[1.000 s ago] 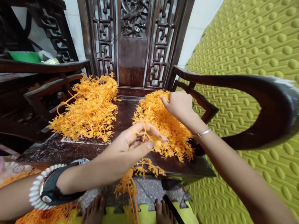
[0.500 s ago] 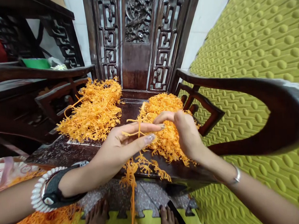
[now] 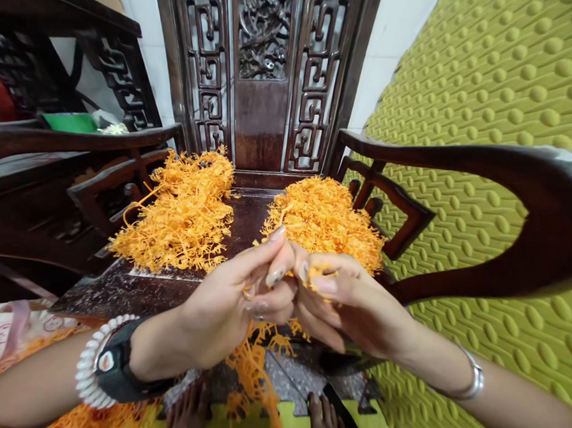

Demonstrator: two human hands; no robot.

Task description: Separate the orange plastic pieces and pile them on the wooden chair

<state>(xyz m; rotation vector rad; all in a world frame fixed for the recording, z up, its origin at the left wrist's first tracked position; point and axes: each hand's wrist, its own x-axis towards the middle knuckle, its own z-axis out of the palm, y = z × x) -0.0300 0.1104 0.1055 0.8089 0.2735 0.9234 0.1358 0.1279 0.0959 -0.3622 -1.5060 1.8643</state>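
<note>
My left hand [image 3: 242, 293] and my right hand [image 3: 350, 297] meet above the front of the dark wooden chair seat [image 3: 250, 219]. Both are closed, with thumbs and fingertips pinching an orange fringed cord [image 3: 256, 369]. A short end of it pokes up past my left thumb, and a bit shows between my right thumb and forefinger. The rest dangles below the hands over the seat's front edge. Fingers hide the stretch between them. Beyond lie two heaps of similar orange cord, a left heap [image 3: 185, 210] and a right heap [image 3: 337, 221].
Carved wooden armrests flank the seat, the right armrest [image 3: 436, 158] beside a yellow-green padded surface [image 3: 500, 100]. More orange cord [image 3: 96, 425] lies low on the left. Bare feet [image 3: 323, 416] rest on the floor. A green container [image 3: 70, 122] stands upper left.
My hands have come together. The left has turned and its outstretched fingers have curled in; the right has come lower. The hanging cord has swung and shifted slightly.
</note>
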